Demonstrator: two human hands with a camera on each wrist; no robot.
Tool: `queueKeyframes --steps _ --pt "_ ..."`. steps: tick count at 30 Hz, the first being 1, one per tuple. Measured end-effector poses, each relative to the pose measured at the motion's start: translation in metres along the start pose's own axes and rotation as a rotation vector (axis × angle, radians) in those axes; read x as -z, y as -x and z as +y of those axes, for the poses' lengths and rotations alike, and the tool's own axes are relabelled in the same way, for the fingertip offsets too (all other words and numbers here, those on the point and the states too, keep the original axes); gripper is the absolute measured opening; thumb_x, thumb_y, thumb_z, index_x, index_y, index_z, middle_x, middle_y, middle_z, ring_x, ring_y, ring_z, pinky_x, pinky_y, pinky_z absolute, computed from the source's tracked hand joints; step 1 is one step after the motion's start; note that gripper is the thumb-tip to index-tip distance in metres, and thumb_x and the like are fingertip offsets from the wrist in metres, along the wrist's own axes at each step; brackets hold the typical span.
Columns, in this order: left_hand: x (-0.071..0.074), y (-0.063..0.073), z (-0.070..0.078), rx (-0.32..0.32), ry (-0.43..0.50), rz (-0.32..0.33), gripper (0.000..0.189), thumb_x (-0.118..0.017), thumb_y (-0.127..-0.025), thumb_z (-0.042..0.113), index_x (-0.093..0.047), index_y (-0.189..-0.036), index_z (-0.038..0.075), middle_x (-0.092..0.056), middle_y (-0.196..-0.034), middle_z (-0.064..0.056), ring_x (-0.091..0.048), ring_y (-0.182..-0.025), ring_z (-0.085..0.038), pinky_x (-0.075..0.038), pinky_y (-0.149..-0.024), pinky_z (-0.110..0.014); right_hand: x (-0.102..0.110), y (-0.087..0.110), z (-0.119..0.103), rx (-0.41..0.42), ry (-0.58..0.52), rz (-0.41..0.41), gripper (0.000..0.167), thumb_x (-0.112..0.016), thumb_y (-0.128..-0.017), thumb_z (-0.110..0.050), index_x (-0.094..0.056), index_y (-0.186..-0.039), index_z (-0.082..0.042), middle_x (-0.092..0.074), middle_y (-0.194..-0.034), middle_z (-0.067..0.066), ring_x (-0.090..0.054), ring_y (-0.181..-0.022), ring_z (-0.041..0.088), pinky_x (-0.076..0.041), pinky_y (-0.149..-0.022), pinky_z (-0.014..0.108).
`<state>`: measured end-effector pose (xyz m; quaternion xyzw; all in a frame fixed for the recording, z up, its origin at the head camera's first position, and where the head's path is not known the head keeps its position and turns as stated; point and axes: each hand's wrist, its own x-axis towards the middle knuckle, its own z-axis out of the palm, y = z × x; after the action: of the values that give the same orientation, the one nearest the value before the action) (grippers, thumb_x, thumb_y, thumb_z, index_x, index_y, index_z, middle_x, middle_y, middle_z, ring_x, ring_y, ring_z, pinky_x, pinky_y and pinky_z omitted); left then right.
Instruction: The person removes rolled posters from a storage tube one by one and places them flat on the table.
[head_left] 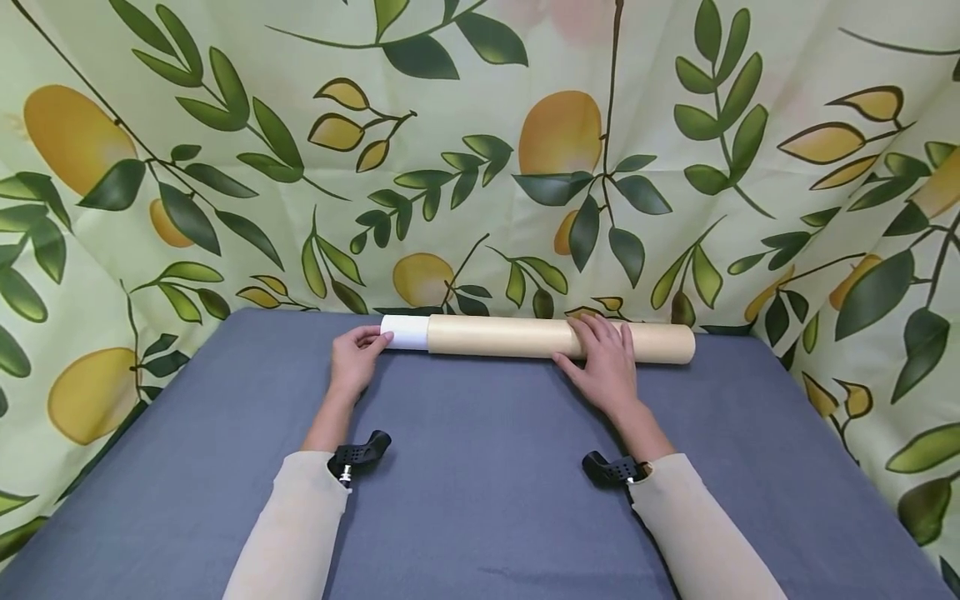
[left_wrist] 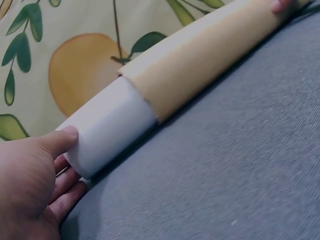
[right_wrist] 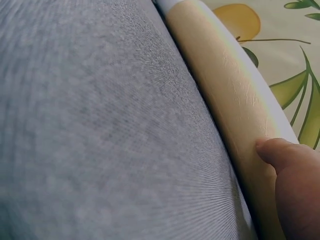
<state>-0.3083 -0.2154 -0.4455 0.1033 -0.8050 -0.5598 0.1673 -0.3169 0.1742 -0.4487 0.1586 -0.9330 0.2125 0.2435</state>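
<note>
A long tan cardboard tube point(head_left: 495, 336) lies crosswise along the far side of the table. From its left end sticks out a narrower white inner tube point(head_left: 405, 332). My left hand point(head_left: 354, 362) grips the free end of that white part; in the left wrist view its thumb point(left_wrist: 65, 140) presses on top while the other fingers reach under the end. On the tan tube, right of its middle, my right hand point(head_left: 606, 367) holds it with fingers over the top and the thumb point(right_wrist: 275, 150) against the near side.
Dark grey-blue cloth point(head_left: 480, 483) covers the table. Right behind the tube hangs a curtain point(head_left: 465, 208) printed with leaves and orange fruit, which also runs down both sides. Each wrist wears a black camera mount, the left one point(head_left: 363, 450) near the sleeve cuff.
</note>
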Motion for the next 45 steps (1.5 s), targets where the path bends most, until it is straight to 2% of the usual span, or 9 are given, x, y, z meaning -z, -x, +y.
queueKeyframes --steps 10,12,15,18,22,25,30,37,45 --pt "0.021 -0.003 -0.006 0.022 -0.013 0.07 0.033 -0.072 -0.094 0.024 -0.072 -0.116 0.0 -0.074 -0.099 -0.01 -0.059 -0.074 0.005 -0.046 -0.066 -0.011 -0.001 -0.001 0.001 0.004 -0.002 -0.009 0.069 -0.076 -0.087 -0.043 -0.053 -0.145 -0.012 -0.052 -0.149 0.015 -0.038 -0.145 0.037 -0.01 -0.123 0.064" --pt "0.021 -0.003 -0.005 0.021 -0.019 0.078 0.037 -0.073 -0.094 0.025 -0.07 -0.12 0.0 -0.074 -0.104 -0.015 -0.062 -0.08 0.0 -0.047 -0.069 -0.012 -0.001 0.0 0.001 0.002 -0.001 0.004 0.069 -0.077 -0.087 -0.042 -0.054 -0.144 -0.011 -0.052 -0.148 0.016 -0.038 -0.145 0.037 -0.011 -0.123 0.064" --pt "0.017 -0.003 -0.003 0.002 -0.032 0.073 0.05 -0.075 -0.092 0.025 -0.062 -0.133 0.001 -0.068 -0.121 -0.02 -0.065 -0.1 -0.015 -0.05 -0.084 -0.019 -0.002 0.001 0.001 0.003 -0.002 0.017 0.068 -0.078 -0.086 -0.042 -0.055 -0.143 -0.011 -0.053 -0.148 0.016 -0.039 -0.144 0.038 -0.012 -0.123 0.065" --pt "0.013 -0.002 0.001 -0.076 -0.079 0.096 0.064 -0.08 -0.087 0.024 -0.054 -0.141 0.004 -0.059 -0.136 -0.02 -0.057 -0.124 -0.029 -0.046 -0.104 -0.036 -0.002 0.002 0.0 0.0 -0.005 0.016 0.068 -0.077 -0.086 -0.042 -0.055 -0.142 -0.011 -0.053 -0.148 0.016 -0.039 -0.144 0.038 -0.011 -0.123 0.065" --pt "0.008 -0.002 0.009 -0.268 -0.232 0.112 0.068 -0.086 -0.08 0.023 -0.056 -0.139 0.005 -0.056 -0.143 -0.018 -0.045 -0.139 -0.036 -0.034 -0.117 -0.049 -0.002 0.002 -0.002 -0.01 -0.007 0.018 0.067 -0.077 -0.086 -0.041 -0.056 -0.142 -0.01 -0.052 -0.148 0.016 -0.039 -0.144 0.039 -0.01 -0.123 0.065" --pt "0.002 -0.002 0.016 -0.403 -0.352 0.037 0.065 -0.087 -0.08 0.022 -0.059 -0.136 0.005 -0.057 -0.143 -0.017 -0.041 -0.145 -0.037 -0.026 -0.123 -0.055 -0.001 0.001 -0.002 -0.019 -0.008 0.023 0.067 -0.079 -0.085 -0.04 -0.056 -0.141 -0.01 -0.053 -0.147 0.017 -0.039 -0.143 0.04 -0.01 -0.124 0.064" --pt "-0.005 -0.001 0.018 -0.539 -0.503 -0.092 0.059 -0.084 -0.083 0.023 -0.062 -0.136 0.007 -0.057 -0.147 -0.016 -0.035 -0.151 -0.037 -0.014 -0.126 -0.062 0.0 0.001 -0.002 -0.02 -0.006 0.021 0.069 -0.079 -0.084 -0.04 -0.056 -0.141 -0.01 -0.053 -0.147 0.017 -0.039 -0.144 0.039 -0.011 -0.123 0.064" --pt "-0.006 -0.002 0.015 -0.634 -0.611 -0.128 0.049 -0.08 -0.087 0.025 -0.067 -0.132 0.01 -0.063 -0.14 -0.014 -0.048 -0.141 -0.036 -0.02 -0.124 -0.061 0.0 0.0 -0.002 -0.013 -0.007 0.032 0.069 -0.08 -0.084 -0.04 -0.056 -0.141 -0.01 -0.053 -0.147 0.017 -0.04 -0.143 0.039 -0.012 -0.123 0.064" --pt "0.0 -0.006 0.007 -0.612 -0.626 -0.13 0.048 -0.08 -0.087 0.026 -0.067 -0.13 0.011 -0.065 -0.136 -0.014 -0.054 -0.134 -0.036 -0.022 -0.124 -0.061 -0.002 0.001 -0.002 -0.015 -0.006 0.033 0.067 -0.078 -0.085 -0.041 -0.057 -0.14 -0.01 -0.053 -0.147 0.017 -0.04 -0.142 0.04 -0.013 -0.122 0.065"
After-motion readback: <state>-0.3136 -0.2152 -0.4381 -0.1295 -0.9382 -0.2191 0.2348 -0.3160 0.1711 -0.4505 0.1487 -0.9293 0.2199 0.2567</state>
